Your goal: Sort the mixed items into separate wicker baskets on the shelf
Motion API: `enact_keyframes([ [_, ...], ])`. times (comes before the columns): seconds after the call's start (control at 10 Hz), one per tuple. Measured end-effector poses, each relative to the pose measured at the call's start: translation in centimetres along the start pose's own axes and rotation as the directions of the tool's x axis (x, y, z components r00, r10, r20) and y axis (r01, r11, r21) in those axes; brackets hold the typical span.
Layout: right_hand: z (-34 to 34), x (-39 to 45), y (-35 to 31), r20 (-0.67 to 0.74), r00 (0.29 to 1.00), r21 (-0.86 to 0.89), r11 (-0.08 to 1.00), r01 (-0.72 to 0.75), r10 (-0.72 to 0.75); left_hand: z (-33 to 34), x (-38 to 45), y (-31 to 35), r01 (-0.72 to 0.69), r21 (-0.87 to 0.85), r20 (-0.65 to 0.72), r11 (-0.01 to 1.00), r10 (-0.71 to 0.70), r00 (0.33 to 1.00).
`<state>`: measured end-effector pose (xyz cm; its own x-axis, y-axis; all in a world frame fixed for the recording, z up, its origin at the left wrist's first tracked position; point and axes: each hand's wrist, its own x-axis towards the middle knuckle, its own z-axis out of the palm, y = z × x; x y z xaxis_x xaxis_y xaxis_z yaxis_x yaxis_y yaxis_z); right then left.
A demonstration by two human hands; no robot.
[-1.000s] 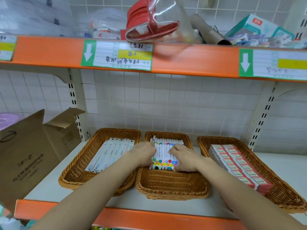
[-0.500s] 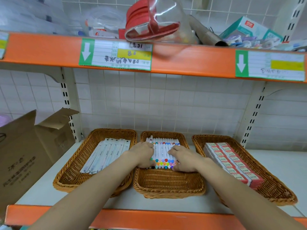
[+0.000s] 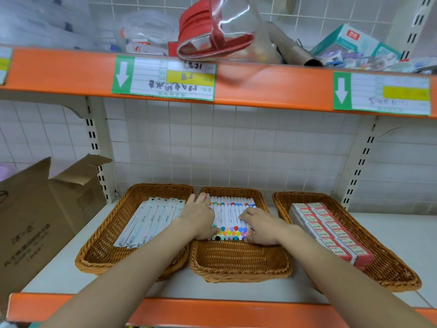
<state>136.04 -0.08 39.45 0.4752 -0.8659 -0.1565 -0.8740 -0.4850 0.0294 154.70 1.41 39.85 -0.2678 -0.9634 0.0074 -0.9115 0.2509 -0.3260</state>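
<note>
White wall tiles back a pale shelf (image 3: 390, 235) with an orange front lip, where three brown wicker baskets stand side by side; this head view is the only one. Flat white packets (image 3: 151, 221) fill the left wicker basket (image 3: 106, 252), red-and-white boxes (image 3: 331, 230) line the right wicker basket (image 3: 390, 273), and white markers with coloured caps (image 3: 230, 218) lie in rows in the far half of the middle wicker basket (image 3: 238, 263). Each kind has its own basket, so the sorting looks nearly finished. Both hands rest flat on the markers, probably to square the rows. The left hand (image 3: 201, 216) presses the left edge, fingers spread, its grip closed around nothing. The right hand (image 3: 262, 226) covers the right side, fingers loosely curled, gripping nothing either. A torn brown cardboard box (image 3: 42, 223) stands on the left.
</note>
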Motion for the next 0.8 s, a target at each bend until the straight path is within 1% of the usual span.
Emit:
enact_keyframes([
  [0.1, 0.0, 0.0, 0.0, -0.007, 1.000, 0.001, 1.000, 0.007, -0.007, 0.0, -0.1, -0.2, -0.004, -0.041, -0.003, 0.999, 0.004, 1.000],
  [0.3, 0.1, -0.1, 0.2, -0.009, 1.000, 0.007, 1.000, 0.010, -0.010, 0.1, 0.2, -1.4, -0.064, -0.167, -0.022, 0.984, 0.061, 0.998],
  [0.6, 0.3, 0.1, 0.3, -0.014, 1.000, -0.033, 0.999, 0.014, -0.015, 0.7, 0.7, -0.3, -0.140, -0.114, 0.028, 0.984, 0.144, 0.989],
  [0.7, 0.1, 0.1, 0.6, -0.033, 0.999, -0.051, 0.999, -0.010, 0.008, 0.7, 1.1, 0.1, -0.138, -0.094, 0.009, 0.986, 0.140, 0.990],
  [0.8, -0.1, 0.1, 0.9, -0.013, 1.000, -0.067, 0.998, -0.006, 0.006, 0.9, 1.4, 0.3, -0.133, -0.090, 0.012, 0.987, 0.135, 0.991],
])
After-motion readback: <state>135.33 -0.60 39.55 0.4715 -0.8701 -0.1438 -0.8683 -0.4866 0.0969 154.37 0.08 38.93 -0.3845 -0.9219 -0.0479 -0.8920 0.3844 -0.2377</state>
